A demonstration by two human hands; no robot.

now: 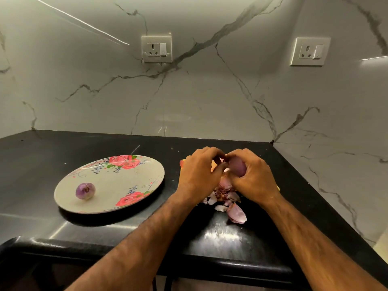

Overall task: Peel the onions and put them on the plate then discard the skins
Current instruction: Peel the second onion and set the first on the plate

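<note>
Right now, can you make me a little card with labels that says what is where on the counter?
counter: black and shiny
plate: flowered, on the counter's left part
peeled onion: one, lying on the plate
held onion: purple, gripped by the right hand
left hand: fingers curled at the held onion, seemingly picking at its skin
skins: loose pile on the counter, below the held onion
done so far: one onion plated; skins not yet discarded

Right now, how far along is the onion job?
Done: one peeled onion sits on the plate. In hand: the right hand grips a second onion, the left hand pinches at it, peeling. Left: plate it, then discard the skins piled on the counter under the hands.
</note>
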